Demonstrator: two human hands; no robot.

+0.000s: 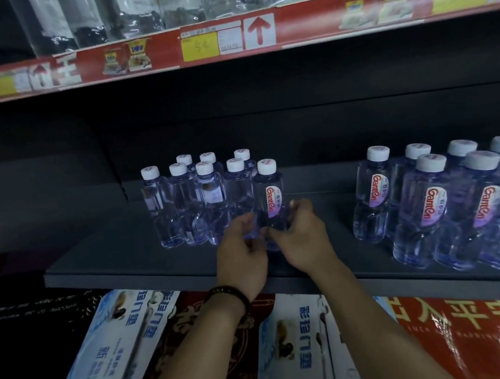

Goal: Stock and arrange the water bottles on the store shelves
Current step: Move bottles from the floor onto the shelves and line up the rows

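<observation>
**Both hands on one bottle at the shelf**

Head view: the left hand [241, 249] and right hand [301, 233] both curl round the lower body of an upright water bottle [270, 192] standing on the dark shelf [122, 259]. Just left of that bottle stands a tight cluster of bottles [195, 199]. Well to its right stands a second group [423, 205]. Below it lie printed cartons [119, 334].
</observation>
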